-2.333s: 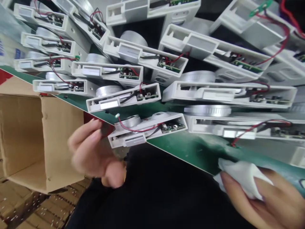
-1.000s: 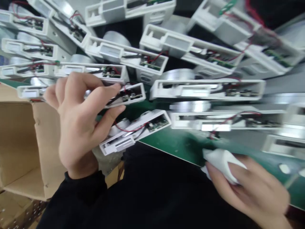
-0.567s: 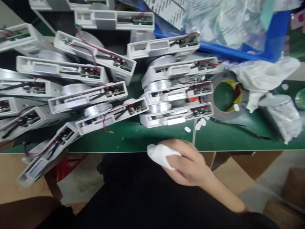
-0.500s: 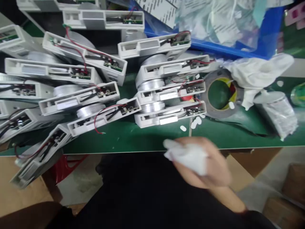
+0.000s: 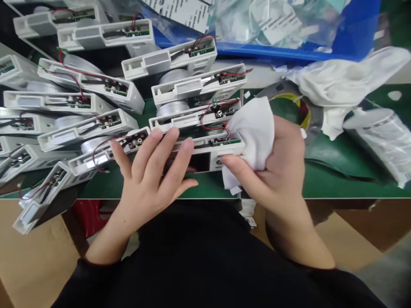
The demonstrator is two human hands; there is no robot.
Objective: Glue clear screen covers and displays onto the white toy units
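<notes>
Green worktable (image 5: 324, 188): carries the rows of open white units. The blue tray (image 5: 289, 53) stands at its far side.

White unit (image 5: 213, 152): located nearest the person, on the near side of the worktable, between the two hands. Its dark screen now faces the person; half a second ago only its open top edge was visible. Whether the unit has tilted or the view has shifted cannot be confirmed.

Right hand (image 5: 279, 171): previously at the table edge, clear of the units; now at the right end of the white unit. Fingers are closed around the white cloth (image 5: 252, 132); the thumb lies at the unit's near face.

Left hand (image 5: 147, 184): previously out of view; now over the left end of the white unit, fingers spread, thumb apart. It is not closed; applied pressure cannot be determined.

Status: the cloth is now against the unit, so work appears to have passed from approach to contact.

Red and black wires (image 5: 208, 126): exposed beside the cloth; in judgement, a snag point.
</notes>
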